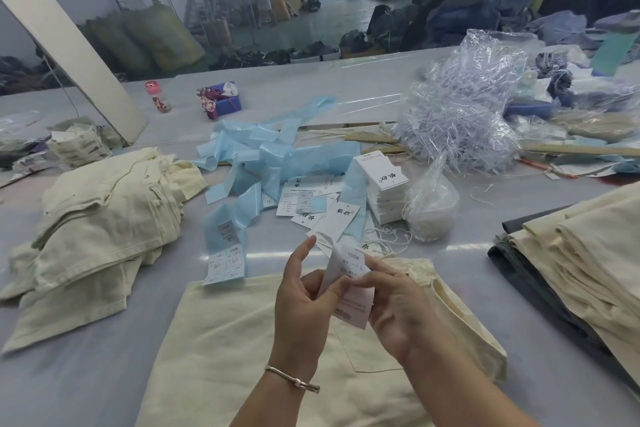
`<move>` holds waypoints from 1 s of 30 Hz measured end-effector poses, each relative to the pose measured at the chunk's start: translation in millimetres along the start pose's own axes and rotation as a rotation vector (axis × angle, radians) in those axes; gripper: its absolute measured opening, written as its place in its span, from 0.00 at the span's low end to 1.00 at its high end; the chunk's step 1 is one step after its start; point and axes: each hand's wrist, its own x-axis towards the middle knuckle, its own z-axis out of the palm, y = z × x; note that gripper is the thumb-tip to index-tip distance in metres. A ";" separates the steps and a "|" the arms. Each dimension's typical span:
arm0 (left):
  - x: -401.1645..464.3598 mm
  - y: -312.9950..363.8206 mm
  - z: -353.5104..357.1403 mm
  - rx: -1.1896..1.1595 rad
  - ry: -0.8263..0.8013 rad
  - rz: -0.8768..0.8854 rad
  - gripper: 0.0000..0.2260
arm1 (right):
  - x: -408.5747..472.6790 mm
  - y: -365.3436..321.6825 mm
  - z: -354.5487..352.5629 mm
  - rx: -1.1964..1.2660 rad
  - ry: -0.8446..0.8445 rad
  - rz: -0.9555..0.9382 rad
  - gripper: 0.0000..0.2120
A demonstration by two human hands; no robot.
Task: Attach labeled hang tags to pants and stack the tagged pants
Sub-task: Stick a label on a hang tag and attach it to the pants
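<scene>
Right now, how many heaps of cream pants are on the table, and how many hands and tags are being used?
Heaps of cream cotton pants: 3, left, front, right
Hands: 2, left hand, right hand
White paper hang tag held by both hands: 1
Total: 6

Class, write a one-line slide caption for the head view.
Both hands hold a white hang tag above cream pants on the table.

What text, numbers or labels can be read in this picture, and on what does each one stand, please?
"1103#": on the sticker label held by the left hand and right hand; smaller lines blurred.
"1103#": on the sticker sheet on blue backing; finer print unreadable.
Hang tags and white boxes: brush characters, not legible.
</scene>
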 end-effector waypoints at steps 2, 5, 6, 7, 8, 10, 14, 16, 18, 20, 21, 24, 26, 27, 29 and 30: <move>1.7 -3.0 -5.0 -0.003 -0.010 -0.014 0.27 | 4.3 0.7 3.4 -0.014 0.042 0.038 0.18; 4.7 -7.7 -13.8 0.045 -0.034 -0.021 0.23 | 13.4 2.5 6.9 0.010 0.189 0.026 0.18; 6.0 -8.8 -16.9 0.067 -0.040 -0.021 0.22 | 16.8 2.9 8.0 0.014 0.230 0.016 0.18; 7.4 -9.5 -19.2 0.081 -0.043 -0.025 0.21 | 20.3 3.4 8.5 0.013 0.265 0.007 0.19; 9.3 -10.5 -21.5 0.087 -0.045 -0.032 0.20 | 23.6 3.8 9.0 0.012 0.298 -0.004 0.18; 13.4 -12.8 -25.5 0.096 -0.054 -0.055 0.18 | 30.5 5.0 9.7 0.018 0.362 -0.033 0.16; 25.6 -17.9 -30.7 0.115 -0.097 -0.135 0.14 | 42.3 13.3 9.4 -0.001 0.471 -0.115 0.06; 38.5 -20.1 -31.6 0.145 -0.130 -0.174 0.12 | 46.7 17.9 7.9 -0.125 0.528 -0.214 0.03; 52.4 -21.3 -31.7 0.168 -0.177 -0.216 0.11 | 50.4 21.9 6.2 -0.274 0.523 -0.284 0.05; 63.6 -23.5 -31.6 0.172 -0.199 -0.248 0.09 | 54.3 25.3 2.5 -0.394 0.467 -0.300 0.08; 67.9 -25.8 -31.7 0.180 -0.190 -0.257 0.08 | 56.7 25.6 -1.1 -0.444 0.439 -0.292 0.09; 76.8 -35.9 -33.1 0.186 -0.118 -0.298 0.05 | 69.8 12.9 -20.4 -0.651 0.450 -0.294 0.11; 80.8 -43.0 -35.8 0.180 -0.054 -0.323 0.09 | 84.6 -6.5 -41.9 -0.926 0.552 -0.304 0.13; 82.2 -45.6 -37.5 0.169 -0.025 -0.331 0.12 | 92.4 -17.6 -52.7 -1.082 0.604 -0.291 0.13; 85.2 -49.0 -40.7 0.137 0.015 -0.340 0.16 | 107.9 -37.7 -75.5 -1.323 0.691 -0.238 0.14; 86.6 -49.5 -41.9 0.127 0.025 -0.344 0.17 | 115.7 -45.4 -85.9 -1.400 0.718 -0.204 0.13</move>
